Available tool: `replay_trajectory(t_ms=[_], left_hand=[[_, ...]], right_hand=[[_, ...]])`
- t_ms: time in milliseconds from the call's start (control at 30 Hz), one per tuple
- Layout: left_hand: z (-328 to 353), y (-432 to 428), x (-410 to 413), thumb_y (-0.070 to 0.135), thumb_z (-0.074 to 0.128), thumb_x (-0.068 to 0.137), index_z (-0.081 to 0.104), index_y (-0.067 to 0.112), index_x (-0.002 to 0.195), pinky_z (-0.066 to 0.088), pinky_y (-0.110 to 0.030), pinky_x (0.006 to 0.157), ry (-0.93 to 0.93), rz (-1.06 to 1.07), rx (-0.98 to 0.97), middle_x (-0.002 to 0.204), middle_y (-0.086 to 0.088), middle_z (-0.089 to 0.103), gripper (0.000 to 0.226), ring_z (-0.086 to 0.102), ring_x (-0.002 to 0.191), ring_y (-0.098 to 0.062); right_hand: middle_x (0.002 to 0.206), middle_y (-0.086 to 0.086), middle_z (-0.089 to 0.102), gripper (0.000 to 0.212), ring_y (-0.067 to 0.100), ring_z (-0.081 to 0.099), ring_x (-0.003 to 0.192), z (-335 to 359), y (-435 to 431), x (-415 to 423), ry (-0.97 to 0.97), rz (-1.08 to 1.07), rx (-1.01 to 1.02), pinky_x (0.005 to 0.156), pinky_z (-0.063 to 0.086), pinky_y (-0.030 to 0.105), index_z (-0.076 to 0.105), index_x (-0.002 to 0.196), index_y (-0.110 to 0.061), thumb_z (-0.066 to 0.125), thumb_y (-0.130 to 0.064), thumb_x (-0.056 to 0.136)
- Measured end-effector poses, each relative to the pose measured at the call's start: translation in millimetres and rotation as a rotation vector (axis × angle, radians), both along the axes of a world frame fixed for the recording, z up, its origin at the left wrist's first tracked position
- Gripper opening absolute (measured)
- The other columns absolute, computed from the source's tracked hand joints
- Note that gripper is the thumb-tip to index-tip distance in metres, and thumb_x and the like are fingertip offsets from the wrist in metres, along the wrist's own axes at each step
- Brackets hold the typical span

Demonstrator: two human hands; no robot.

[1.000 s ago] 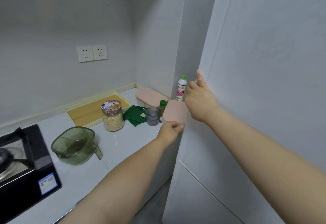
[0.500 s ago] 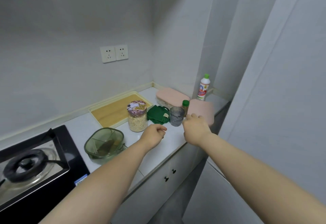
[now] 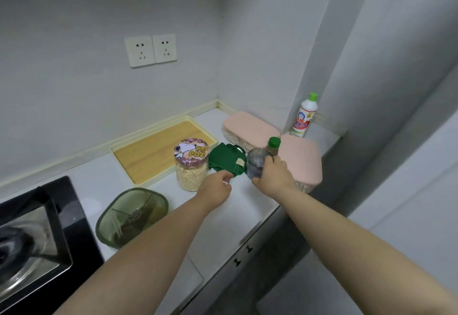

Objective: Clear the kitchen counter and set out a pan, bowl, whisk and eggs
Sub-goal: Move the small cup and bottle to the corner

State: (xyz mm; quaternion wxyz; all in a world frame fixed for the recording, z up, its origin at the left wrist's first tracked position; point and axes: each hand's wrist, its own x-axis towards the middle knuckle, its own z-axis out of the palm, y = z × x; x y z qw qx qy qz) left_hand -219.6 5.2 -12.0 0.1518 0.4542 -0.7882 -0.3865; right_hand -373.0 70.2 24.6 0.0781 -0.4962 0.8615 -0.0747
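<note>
My right hand (image 3: 273,178) grips a small grey translucent cup (image 3: 256,166) standing on the white counter (image 3: 238,210). My left hand (image 3: 218,188) reaches a folded green cloth (image 3: 226,161), its fingers curled at the cloth's near edge; whether they pinch it I cannot tell. Behind the cup stands a small brown bottle with a green cap (image 3: 273,144). Two pink-lidded boxes sit nearby, one at the back (image 3: 250,127) and one at the counter's right end (image 3: 301,161). A jar of oats with a cartoon-dog lid (image 3: 190,166) stands left of the cloth.
A wood-bottomed cream tray (image 3: 153,151) lies against the wall. A green divided container (image 3: 131,218) sits near the front, and a black gas stove (image 3: 32,237) fills the left. A white bottle with a green cap (image 3: 304,116) stands in the corner. A tall white panel (image 3: 409,141) rises on the right.
Both hands left the pink box and the white panel on the right and came down to the counter. The right hand has closed round the grey cup; the left has reached the green cloth.
</note>
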Motion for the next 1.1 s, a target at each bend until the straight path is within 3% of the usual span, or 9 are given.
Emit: replay_trajectory(t_ms=[333,467,633,700,767,867,933,1033,1100], left_hand=[[-21.2,-65.3,-52.4,0.005,0.049,0.085,0.059,0.016,0.124,0.045,-0.032,0.098,-0.07,-0.027,0.037,0.123,-0.003,0.063,0.041,0.057,0.113,-0.019],[-31.0,-80.6,-59.9,0.005,0.05,0.087,0.052,0.012,0.132,0.043,-0.036,0.102,-0.1,-0.05,0.094,0.131,-0.007,0.058,0.045,0.053,0.119,-0.022],[-39.7,-91.2,-64.5,0.003,0.055,0.085,0.041,0.012,0.14,0.044,-0.036,0.101,-0.098,-0.045,0.137,0.133,-0.01,0.054,0.058,0.052,0.12,-0.023],[-42.0,-94.8,-66.4,0.004,0.061,0.082,0.032,0.012,0.145,0.045,-0.038,0.101,-0.084,-0.053,0.166,0.137,-0.012,0.049,0.07,0.05,0.122,-0.024],[-42.9,-97.1,-69.7,0.008,0.07,0.076,0.018,0.012,0.15,0.041,-0.04,0.106,-0.091,-0.109,0.178,0.147,-0.012,0.037,0.09,0.041,0.131,-0.025],[-40.9,-97.9,-82.6,0.024,0.081,0.071,0.008,0.011,0.152,0.026,-0.038,0.115,-0.142,-0.229,0.065,0.155,-0.009,0.021,0.109,0.023,0.141,-0.025],[-38.6,-98.5,-96.6,0.035,0.083,0.067,0.013,0.011,0.151,0.025,-0.039,0.114,-0.151,-0.275,-0.029,0.154,-0.008,0.022,0.112,0.021,0.141,-0.026],[-38.5,-102.9,-121.5,0.045,0.084,0.058,0.025,0.012,0.146,0.034,-0.042,0.108,-0.171,-0.329,-0.109,0.146,-0.006,0.033,0.111,0.031,0.135,-0.028],[-40.3,-105.7,-134.8,0.046,0.082,0.06,0.017,0.013,0.149,0.033,-0.043,0.109,-0.242,-0.389,-0.153,0.15,-0.005,0.027,0.116,0.026,0.138,-0.026]], right_hand=[[0.146,0.014,0.022,0.104,0.035,0.028,0.133,-42.5,-83.3,-51.7,-0.14,-0.096,0.131,0.103,0.036,0.043,0.006,0.15,-0.011,0.069,-0.05,0.076],[0.145,0.015,0.024,0.098,0.037,0.028,0.132,-54.6,-97.1,-62.8,-0.163,-0.071,0.131,0.102,0.038,0.045,0.009,0.148,-0.014,0.071,-0.041,0.077],[0.139,0.013,0.029,0.104,0.035,0.032,0.13,-61.2,-96.7,-73.9,-0.28,-0.004,0.09,0.105,0.038,0.045,0.019,0.146,-0.015,0.077,-0.048,0.067],[0.132,0.01,0.039,0.093,0.031,0.041,0.123,-64.4,-91.2,-74.9,-0.408,-0.021,-0.024,0.1,0.043,0.043,0.032,0.141,-0.018,0.075,-0.051,0.066],[0.12,0.006,0.051,0.063,0.025,0.053,0.11,-67.2,-84.1,-77.0,-0.505,-0.072,-0.222,0.092,0.049,0.04,0.047,0.127,-0.02,0.067,-0.049,0.075],[0.112,0.005,0.054,0.035,0.021,0.054,0.103,-60.4,-79.0,-85.7,-0.365,-0.164,-0.427,0.087,0.048,0.036,0.053,0.12,-0.013,0.056,-0.03,0.09],[0.112,0.008,0.054,0.033,0.023,0.052,0.106,-51.9,-85.6,-94.2,-0.249,-0.23,-0.483,0.088,0.046,0.035,0.054,0.121,-0.009,0.055,-0.023,0.091],[0.122,0.013,0.05,0.039,0.029,0.044,0.114,-48.9,-104.7,-108.6,-0.231,-0.326,-0.432,0.093,0.04,0.037,0.052,0.126,-0.006,0.055,-0.017,0.089],[0.129,0.015,0.045,0.045,0.031,0.038,0.12,-53.4,-111.8,-116.4,-0.283,-0.371,-0.37,0.098,0.036,0.038,0.048,0.13,-0.006,0.055,-0.017,0.087]])
